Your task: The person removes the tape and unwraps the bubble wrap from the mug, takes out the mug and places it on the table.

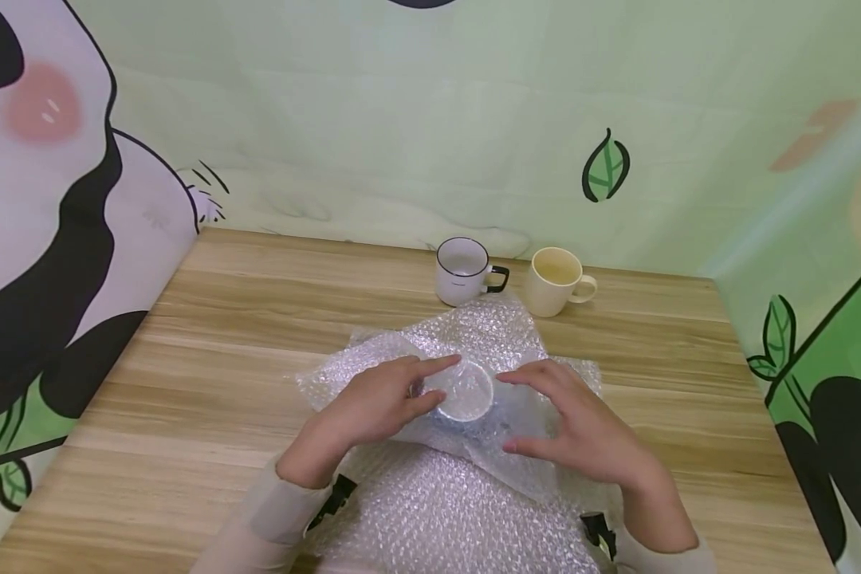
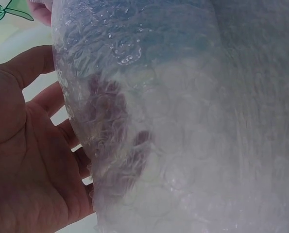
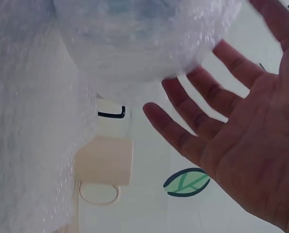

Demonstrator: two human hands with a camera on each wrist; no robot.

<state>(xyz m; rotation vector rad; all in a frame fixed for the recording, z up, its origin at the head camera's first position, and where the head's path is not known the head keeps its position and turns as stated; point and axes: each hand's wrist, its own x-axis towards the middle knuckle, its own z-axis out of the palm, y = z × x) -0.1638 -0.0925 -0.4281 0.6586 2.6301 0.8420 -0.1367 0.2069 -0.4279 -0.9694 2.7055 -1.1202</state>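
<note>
A round, cup-like object wrapped in bubble wrap [image 1: 466, 391] sits between the two hands in the head view, its pale circular end upward and a bluish tint below. My left hand [image 1: 380, 399] holds its left side, with forefinger and thumb at the rim. In the left wrist view, that hand's fingers run in behind the clear wrap [image 2: 183, 160], partly hidden. On the opposite side, my right hand [image 1: 581, 418] has thumb and forefinger spread, fingers fairly straight. Its fingertips [image 3: 172, 85] come right up to the edge of the wrap in the right wrist view.
Behind the wrap stand a white mug [image 1: 452, 283] with a black rim and handle, and a cream mug [image 1: 545, 291]. A bubble wrap sheet [image 1: 438, 510] spreads over the wooden table [image 1: 208, 351] toward the person. A printed green backdrop [image 1: 373, 135] borders the table.
</note>
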